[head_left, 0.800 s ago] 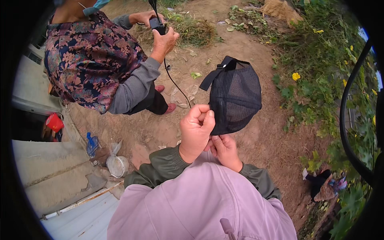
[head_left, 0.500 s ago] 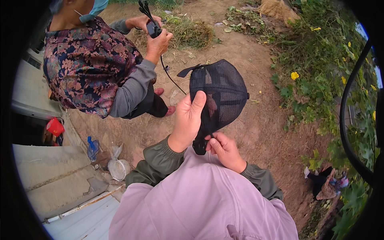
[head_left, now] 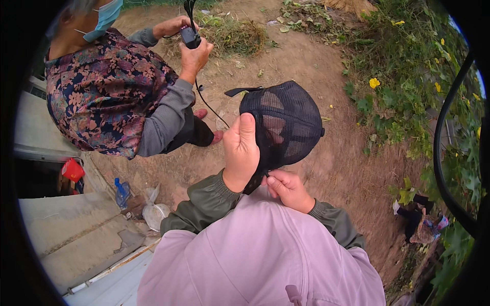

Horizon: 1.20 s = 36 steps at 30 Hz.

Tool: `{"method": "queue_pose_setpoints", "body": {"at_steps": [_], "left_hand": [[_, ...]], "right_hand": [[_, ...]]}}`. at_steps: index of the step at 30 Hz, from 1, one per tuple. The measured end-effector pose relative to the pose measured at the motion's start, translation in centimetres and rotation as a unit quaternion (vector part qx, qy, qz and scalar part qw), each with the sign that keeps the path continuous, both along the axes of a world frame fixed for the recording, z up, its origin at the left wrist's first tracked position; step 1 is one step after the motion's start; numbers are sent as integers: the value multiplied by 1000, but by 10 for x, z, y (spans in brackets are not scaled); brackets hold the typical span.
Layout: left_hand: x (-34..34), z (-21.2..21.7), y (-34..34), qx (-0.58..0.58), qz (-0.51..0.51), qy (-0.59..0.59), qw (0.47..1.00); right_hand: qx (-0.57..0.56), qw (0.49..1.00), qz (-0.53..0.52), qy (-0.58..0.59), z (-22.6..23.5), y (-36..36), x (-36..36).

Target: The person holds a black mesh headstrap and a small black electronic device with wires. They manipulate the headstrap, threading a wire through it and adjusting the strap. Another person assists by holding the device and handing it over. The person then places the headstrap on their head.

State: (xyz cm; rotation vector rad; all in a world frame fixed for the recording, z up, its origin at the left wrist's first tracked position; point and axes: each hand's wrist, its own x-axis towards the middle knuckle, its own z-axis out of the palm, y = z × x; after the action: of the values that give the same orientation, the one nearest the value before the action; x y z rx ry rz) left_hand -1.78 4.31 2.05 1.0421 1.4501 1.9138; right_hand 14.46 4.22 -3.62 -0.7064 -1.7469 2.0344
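A black mesh cap (head_left: 293, 125) is held up in front of my chest, its crown turned away to the right. My left hand (head_left: 242, 153) grips the cap's near left edge, thumb up along the mesh and fingers inside, where they show faintly through the netting. Lower down, my right hand (head_left: 288, 189) pinches the cap's lower edge between thumb and fingers. A loose black strap (head_left: 244, 92) sticks out from the cap's far left side. The lowest part of the cap is partly hidden behind my hands and pink top.
At the left stands a person in a flowered vest (head_left: 109, 92), holding a small black device (head_left: 190, 38) with a cable. Leafy plants with yellow flowers (head_left: 374, 83) grow at the right. A red bucket (head_left: 73, 170) and a blue-capped bottle (head_left: 122, 193) are by the wall.
The cap has turned slightly and shifted right, showing more of its crown. My left hand's fingers now show more plainly through the mesh. The other person appears a little farther left.
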Motion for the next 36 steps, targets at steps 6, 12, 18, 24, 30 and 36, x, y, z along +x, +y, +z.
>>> {"method": "queue_pose_setpoints", "body": {"at_steps": [6, 12, 18, 24, 30, 36], "left_hand": [[-22, -15, 16, -25, -125, -165, 978], [-1, -21, 8, -62, -191, -155, 967], [7, -16, 5, -18, -109, -47, 993], [24, -24, -12, -41, -88, 7, 995], [24, -22, -29, -31, -88, 93, 991], [28, -27, -45, 46, -108, 142, 983]], "right_hand": [[5, 999, -53, 10, 11, 2, -3], [3, 988, -154, -11, 31, 16, -13], [154, 966, -201, -53, 19, 4, 1], [158, 958, -237, -27, 28, 4, -6], [179, 965, -187, -48, 9, -8, 9], [196, 959, -204, -9, 8, -16, 9]]}}
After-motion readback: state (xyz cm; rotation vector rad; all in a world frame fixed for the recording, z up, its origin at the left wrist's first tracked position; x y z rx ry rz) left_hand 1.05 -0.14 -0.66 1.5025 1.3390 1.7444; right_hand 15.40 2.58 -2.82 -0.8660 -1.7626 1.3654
